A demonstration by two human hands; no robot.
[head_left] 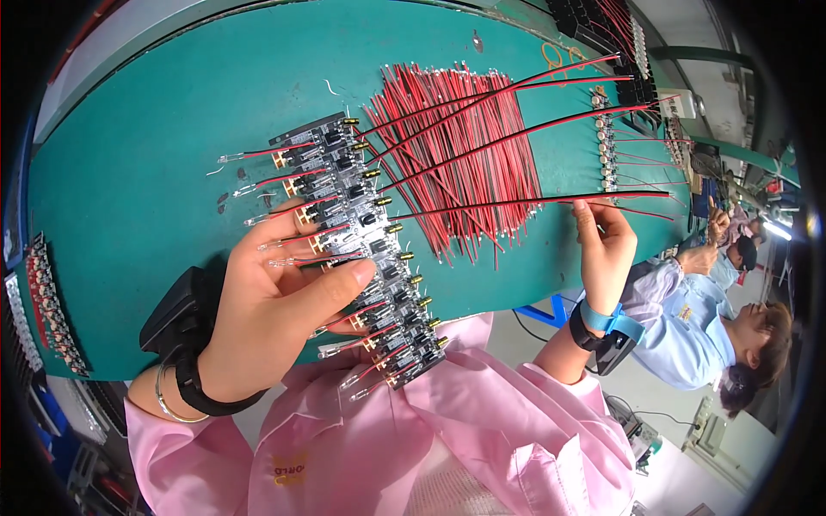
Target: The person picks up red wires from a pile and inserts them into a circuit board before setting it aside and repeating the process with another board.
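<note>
One strip of circuit boards (pixel 370 219) was held in the left hand (pixel 267 310) at the near edge of the tabletop (pixel 172 189), its long axis slanted from far left to near right. One red-and-black wire (pixel 551 201) was pinched in the right hand (pixel 605 245), well to the right of the strip, and was stretched roughly crosswise to it; farther off, loose wires (pixel 465 138) were heaped.
</note>
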